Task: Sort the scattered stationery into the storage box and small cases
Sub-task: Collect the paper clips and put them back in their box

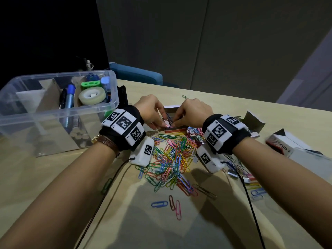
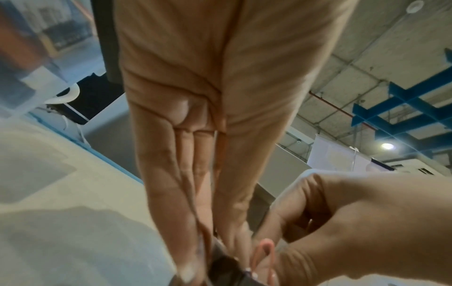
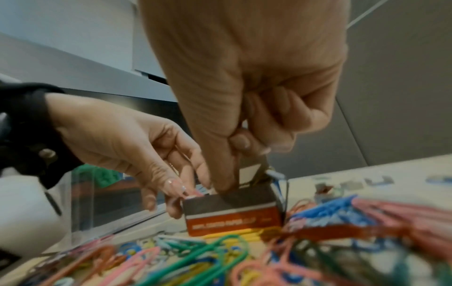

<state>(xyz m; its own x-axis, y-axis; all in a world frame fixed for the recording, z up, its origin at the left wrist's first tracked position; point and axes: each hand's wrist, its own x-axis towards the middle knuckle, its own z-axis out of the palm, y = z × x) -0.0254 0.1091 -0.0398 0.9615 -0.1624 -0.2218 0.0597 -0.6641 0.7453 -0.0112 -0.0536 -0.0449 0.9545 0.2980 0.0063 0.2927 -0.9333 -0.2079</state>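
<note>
1. Paper clips point(image 1: 172, 159) lie in a bright heap on the tabletop point(image 1: 224, 105), just on the near side of both grips; the small case point(image 3: 232, 211), a red and grey carton with its top open, stands right under the fingertips.
2. Left hand point(image 1: 152, 112): its grip pinches the case's left rim, the fingers pointing down and steadying it, the wrist raised above the heap.
3. Right hand point(image 1: 190, 112): thumb pressed down onto the case's near rim, the other fingers curled above the opening. A pink clip point(image 2: 264, 257) shows at those fingertips in the left wrist view, so this grip seems to be feeding clips in, though blur hides the exact hold.
4. Risk: the light carton could tip or slide if the thumb pushes harder than the left pinch resists, spilling what it holds.
5. Risk: clips tangle, so one may snag on the rim and drag others out.
6. Storage box point(image 1: 59, 112) sits well left of the left grip.
</note>
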